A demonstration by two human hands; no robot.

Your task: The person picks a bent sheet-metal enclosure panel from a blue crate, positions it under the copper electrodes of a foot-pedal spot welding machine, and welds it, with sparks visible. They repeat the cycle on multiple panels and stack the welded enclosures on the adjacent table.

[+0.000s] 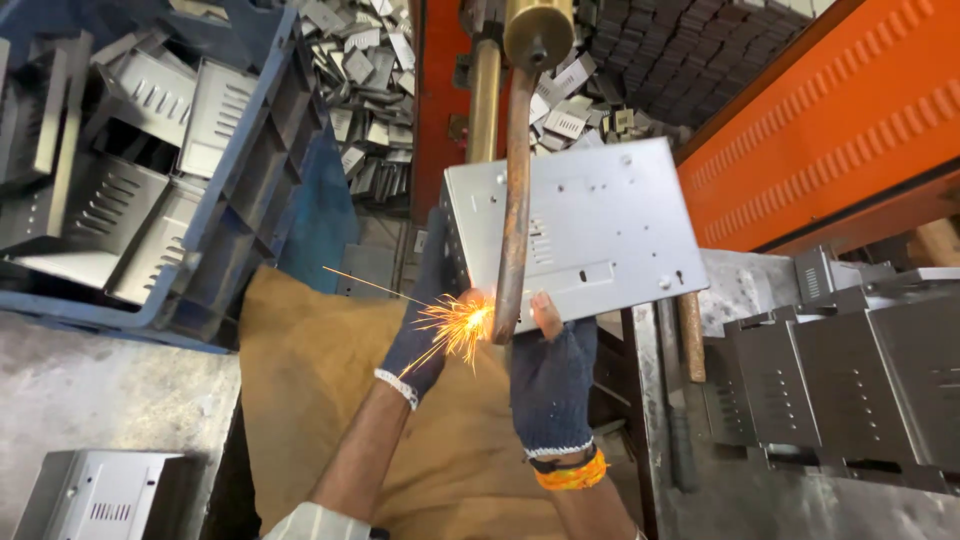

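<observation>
- holding a grey sheet-metal box up against the curved copper electrode arm; sparks fly at the arm's tip, so a spot weld looks to be in hand.
- left hand and right hand, both gloved, have their grip closed on the box's lower edge just beside the arm.
- next move likely calls for shifting the box steadily to another spot.
- blue crate, left of the arm, holds slotted metal panels.
</observation>
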